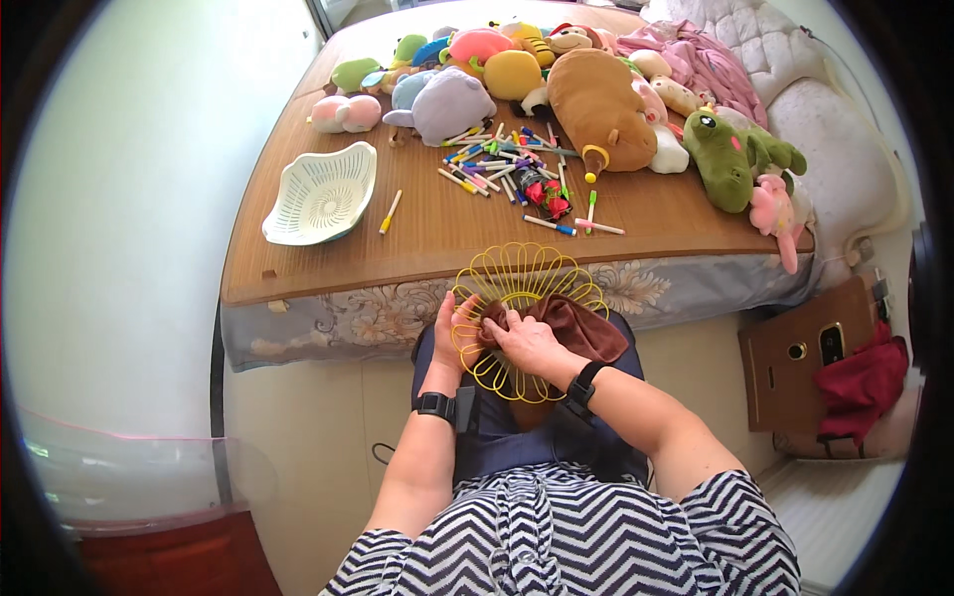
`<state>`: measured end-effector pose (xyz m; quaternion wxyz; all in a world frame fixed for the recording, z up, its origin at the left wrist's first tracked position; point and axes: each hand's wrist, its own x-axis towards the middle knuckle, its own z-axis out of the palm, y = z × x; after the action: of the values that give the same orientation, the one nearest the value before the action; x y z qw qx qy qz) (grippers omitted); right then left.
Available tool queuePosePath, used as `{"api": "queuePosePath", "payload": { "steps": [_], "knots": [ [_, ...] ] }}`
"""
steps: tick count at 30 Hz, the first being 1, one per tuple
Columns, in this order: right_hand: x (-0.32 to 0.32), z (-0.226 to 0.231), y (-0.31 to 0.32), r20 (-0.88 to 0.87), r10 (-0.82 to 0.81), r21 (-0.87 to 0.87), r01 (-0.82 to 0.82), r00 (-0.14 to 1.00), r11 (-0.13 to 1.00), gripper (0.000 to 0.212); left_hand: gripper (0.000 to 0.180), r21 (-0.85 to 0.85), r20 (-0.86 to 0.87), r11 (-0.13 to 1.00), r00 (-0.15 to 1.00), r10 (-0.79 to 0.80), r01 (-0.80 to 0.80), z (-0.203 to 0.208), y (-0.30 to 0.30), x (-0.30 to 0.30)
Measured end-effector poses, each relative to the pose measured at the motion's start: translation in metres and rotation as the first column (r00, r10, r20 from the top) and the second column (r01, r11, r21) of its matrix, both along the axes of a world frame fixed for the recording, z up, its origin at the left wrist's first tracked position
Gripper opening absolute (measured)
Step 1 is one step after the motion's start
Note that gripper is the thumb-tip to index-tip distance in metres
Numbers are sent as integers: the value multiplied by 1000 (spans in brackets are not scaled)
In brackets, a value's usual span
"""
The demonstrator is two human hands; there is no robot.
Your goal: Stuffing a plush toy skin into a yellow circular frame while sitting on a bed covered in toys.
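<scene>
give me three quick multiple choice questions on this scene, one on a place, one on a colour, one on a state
1. Where does the white plastic lattice basket lie?
A. on the left of the woven mat
B. on the person's lap
C. on the floor

2. What colour is the flower-shaped wire basket in the hands?
A. blue
B. yellow
C. black

3. What is the right hand doing?
A. resting empty on the mat
B. pressing a brown cloth against the wire basket
C. holding a marker pen

A: it sits on the mat, left of the scattered marker pens.
B: its wires are yellow.
B: the fingers grip the cloth on the wires while the left hand holds the rim.
</scene>
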<state>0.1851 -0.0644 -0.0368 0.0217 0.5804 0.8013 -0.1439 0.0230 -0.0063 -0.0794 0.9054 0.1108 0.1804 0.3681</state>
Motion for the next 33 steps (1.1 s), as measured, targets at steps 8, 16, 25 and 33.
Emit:
{"api": "queuePosePath", "payload": {
  "steps": [8, 16, 25, 33],
  "knots": [
    [3, 6, 12, -140, -240, -46, 236, 961, 971, 57, 70, -23, -27, 999, 998, 49, -49, 5, -2, 2],
    [-28, 24, -3, -188, 31, 3, -31, 982, 1000, 48, 67, -12, -131, 999, 991, 30, -32, -3, 0, 3],
    [5, 9, 8, -174, -120, -160, 92, 977, 983, 40, 65, -81, -18, 996, 999, 41, -42, 1, 0, 1],
    [-35, 48, 32, -309, -123, -111, 93, 943, 989, 38, 67, -63, -95, 990, 988, 120, -126, 1, -1, -1]
  ]
}}
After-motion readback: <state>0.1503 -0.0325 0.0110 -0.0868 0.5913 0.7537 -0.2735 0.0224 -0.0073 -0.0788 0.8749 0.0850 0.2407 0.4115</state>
